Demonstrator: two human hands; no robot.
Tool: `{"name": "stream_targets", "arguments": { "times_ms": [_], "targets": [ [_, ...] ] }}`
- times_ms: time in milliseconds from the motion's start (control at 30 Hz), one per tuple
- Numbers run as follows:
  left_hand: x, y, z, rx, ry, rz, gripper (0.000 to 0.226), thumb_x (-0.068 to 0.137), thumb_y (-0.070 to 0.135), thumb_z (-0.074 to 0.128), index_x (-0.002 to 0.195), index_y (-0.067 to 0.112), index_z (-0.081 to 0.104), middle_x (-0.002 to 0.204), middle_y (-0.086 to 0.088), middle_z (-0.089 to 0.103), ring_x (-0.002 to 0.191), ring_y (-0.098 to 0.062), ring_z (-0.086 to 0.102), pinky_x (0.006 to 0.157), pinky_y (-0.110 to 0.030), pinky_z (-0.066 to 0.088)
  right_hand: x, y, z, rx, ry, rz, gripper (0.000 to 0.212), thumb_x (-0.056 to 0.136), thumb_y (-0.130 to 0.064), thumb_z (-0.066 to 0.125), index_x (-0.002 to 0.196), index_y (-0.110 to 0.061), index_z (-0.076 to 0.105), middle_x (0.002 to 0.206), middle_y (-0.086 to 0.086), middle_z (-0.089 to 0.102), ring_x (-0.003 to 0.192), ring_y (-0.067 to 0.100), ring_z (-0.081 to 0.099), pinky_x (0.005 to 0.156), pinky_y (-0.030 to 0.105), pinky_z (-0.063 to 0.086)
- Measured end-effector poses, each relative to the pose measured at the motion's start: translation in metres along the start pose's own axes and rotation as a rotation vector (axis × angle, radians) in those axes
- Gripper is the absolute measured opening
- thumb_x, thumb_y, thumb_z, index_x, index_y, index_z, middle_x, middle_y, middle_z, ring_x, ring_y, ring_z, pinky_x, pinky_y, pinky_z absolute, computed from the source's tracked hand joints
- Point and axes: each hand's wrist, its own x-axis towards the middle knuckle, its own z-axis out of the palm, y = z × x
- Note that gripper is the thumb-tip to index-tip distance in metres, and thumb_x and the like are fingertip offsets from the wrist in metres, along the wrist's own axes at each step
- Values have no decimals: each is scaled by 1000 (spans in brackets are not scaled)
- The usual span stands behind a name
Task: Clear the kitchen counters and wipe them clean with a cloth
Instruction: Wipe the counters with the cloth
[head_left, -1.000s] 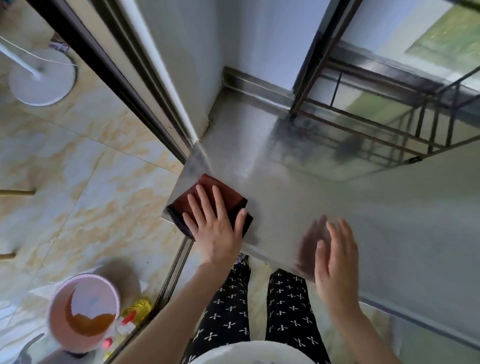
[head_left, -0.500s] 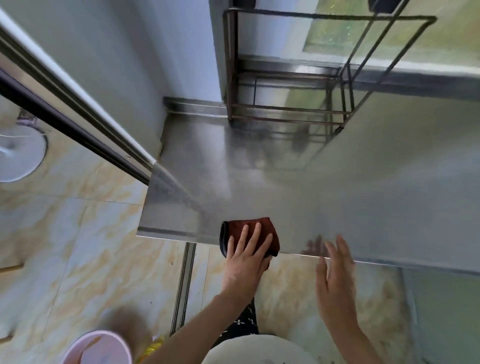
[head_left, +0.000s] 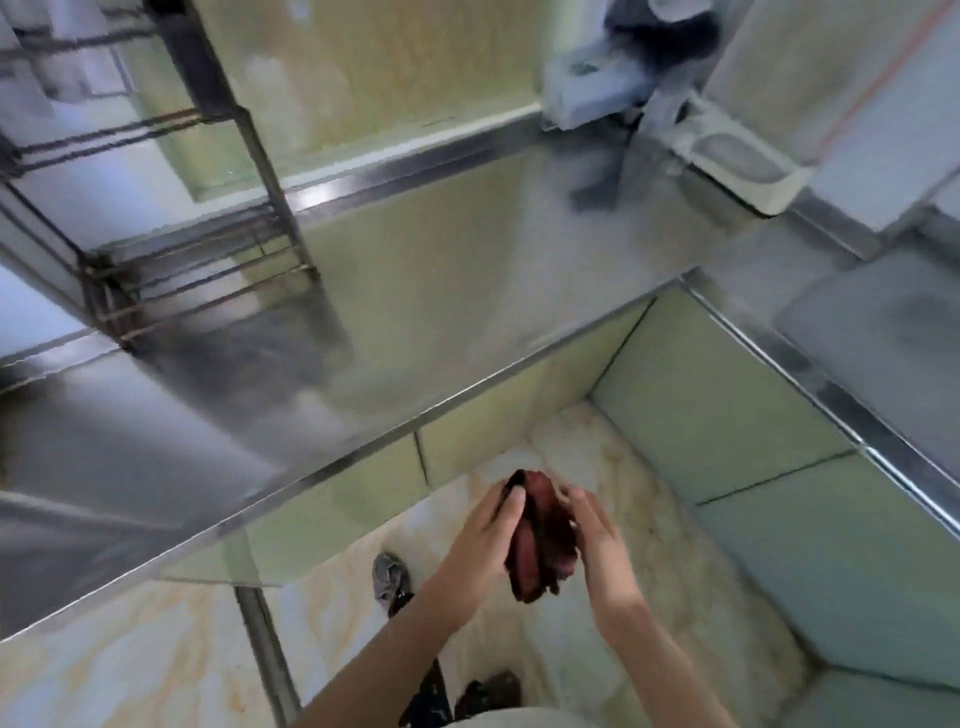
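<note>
half a second ago the left hand pressed the cloth flat on the bench near its front edge while the right hand hovered open beside it. now the cloth (head_left: 540, 540) is off the steel bench (head_left: 363, 338) altogether, bunched in the air over the floor tiles (head_left: 727, 608) just in front of the bench's edge. the left hand (head_left: 480, 545) has its grip closed round one side, a fingertip lying across the top fold, and the right hand (head_left: 600, 545) grasps the other side, so both grips are on the cloth. the view has also swung right, toward the corner where the bench turns, leaving the wire rack (head_left: 156, 291) off to the left. i judge this a pause in wiping, likely to refold or turn the cloth to a fresh face. the stretch by the rack seems finished, and the corner section probably comes next.
</note>
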Motion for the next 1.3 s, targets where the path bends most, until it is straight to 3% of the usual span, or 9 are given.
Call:
{"name": "stream_targets", "arguments": {
  "times_ms": [100, 167, 333, 533, 667, 800, 967, 1167, 1300],
  "targets": [
    [-1, 7, 49, 9, -63, -29, 22, 90, 43, 50, 98, 26, 59, 99, 2, 68, 85, -1, 66, 77, -22, 53, -21, 8, -62, 122, -46, 19, 24, 84, -27, 65, 97, -7, 66, 86, 18, 69, 66, 29, 65, 50, 34, 50],
    [0, 9, 77, 106, -133, -2, 25, 81, 41, 64, 98, 23, 60, 97, 1, 69, 84, -3, 67, 72, -19, 52, -35, 13, -97, 129, 17, 24, 18, 82, -18, 69, 92, -4, 67, 82, 16, 70, 68, 28, 65, 55, 31, 50],
    [23, 11, 151, 441, -292, 80, 37, 69, 35, 72, 99, 21, 57, 99, 0, 68, 95, -13, 64, 86, -35, 52, -56, 33, -169, 304, 314, -38, 21, 77, -3, 73, 77, -9, 52, 68, 6, 59, 56, 18, 55, 50, 26, 42],
    [54, 8, 273, 542, -595, -122, 69, 38, 30, 81, 102, 16, 58, 102, -4, 68, 94, -19, 65, 88, -37, 51, -80, 56, -253, 624, 736, -112, 29, 73, -7, 76, 70, -13, 48, 69, 11, 54, 62, 19, 47, 53, 27, 40],
    [64, 3, 371, 585, -842, -70, 42, 67, -1, 73, 104, 12, 59, 99, -1, 67, 82, -6, 64, 70, -15, 49, -100, 68, -309, 696, 1005, -140, 29, 67, -26, 72, 66, -21, 43, 64, 8, 48, 59, 17, 39, 52, 27, 32],
    [43, 0, 460, 666, -1126, 24, 42, 81, -12, 56, 93, 29, 52, 99, 7, 62, 84, 8, 58, 77, -13, 44, -125, 90, -346, 572, 1286, -63, 24, 86, -27, 65, 77, -25, 43, 71, 8, 66, 61, 17, 57, 58, 28, 43],
    [0, -20, 542, 769, -1522, 67, 42, 80, -16, 52, 93, 24, 55, 94, -1, 64, 89, -13, 58, 81, -21, 46, -181, 108, -372, 829, 1558, -109, 20, 88, -13, 63, 87, -14, 43, 78, 9, 71, 68, 24, 67, 58, 32, 48],
    [-77, -61, 602, 840, -1871, -186, 40, 80, -15, 49, 100, 19, 56, 91, -1, 62, 83, -14, 57, 68, -25, 46, -257, 151, -361, 1205, 1686, -225, 41, 82, 13, 57, 105, -19, 46, 101, 4, 69, 85, 22, 65, 59, 33, 53],
    [-135, -88, 634, 953, -2077, -321, 32, 79, -12, 50, 96, 14, 55, 83, -5, 56, 67, -13, 55, 51, -24, 46, -306, 188, -356, 1250, 1844, -297, 58, 81, 20, 52, 117, -24, 41, 100, 2, 69, 76, 17, 64, 62, 31, 53]
  ]
}}
